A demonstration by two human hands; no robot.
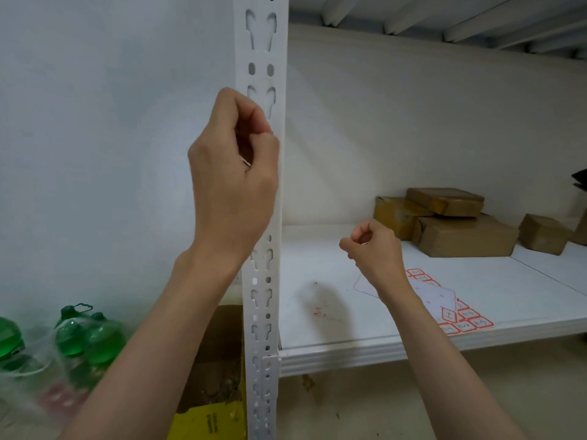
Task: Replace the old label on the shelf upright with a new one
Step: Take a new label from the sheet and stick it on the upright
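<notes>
The white perforated shelf upright runs from top to bottom of the view. My left hand is curled against its front face at mid height, fingertips pinched at the metal; whatever is under them is hidden. My right hand hovers above the white shelf board, thumb and fingers pinched together on something tiny that I cannot make out. A sheet of red-bordered labels lies on the board behind my right forearm, partly covered by a clear backing sheet.
Several brown cardboard parcels are stacked at the back right of the shelf. Green bottles in plastic wrap stand on the floor at the lower left. An open cardboard box sits beside the upright's foot.
</notes>
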